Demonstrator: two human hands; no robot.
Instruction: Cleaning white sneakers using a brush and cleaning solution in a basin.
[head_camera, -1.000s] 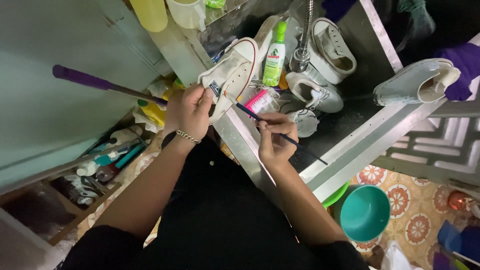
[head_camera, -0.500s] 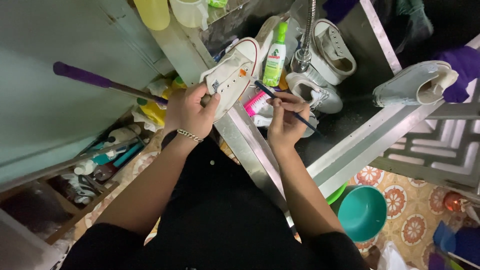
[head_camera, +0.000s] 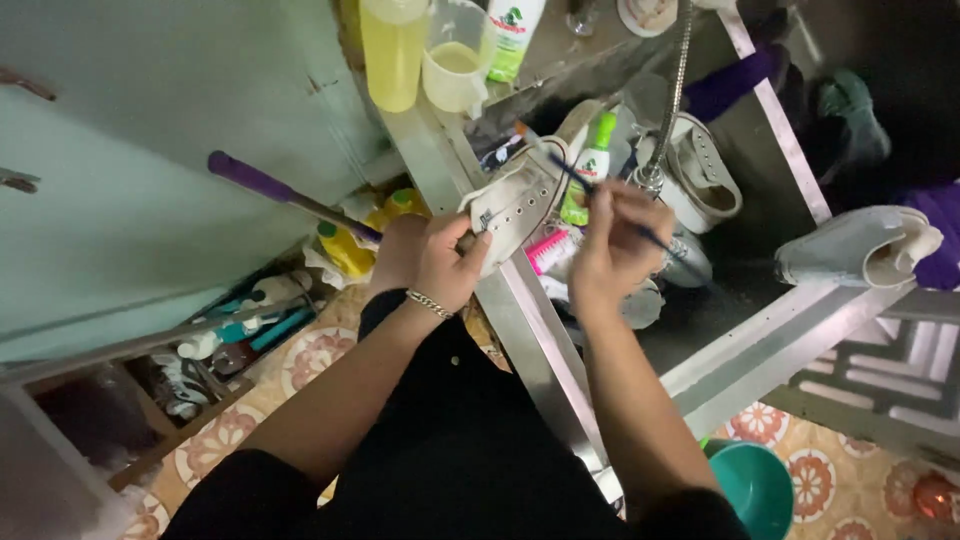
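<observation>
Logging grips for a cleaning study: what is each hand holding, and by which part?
Left hand grips the white sneaker at its heel end. Right hand holds a dark toothbrush by its handle.

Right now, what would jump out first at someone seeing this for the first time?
Probably the white sneaker at the middle, gripped by the left hand on the sink's metal edge while the right hand works a dark toothbrush over it. Next, the tall yellow bottle at the top and the teal bucket on the patterned floor, lower right.
</observation>
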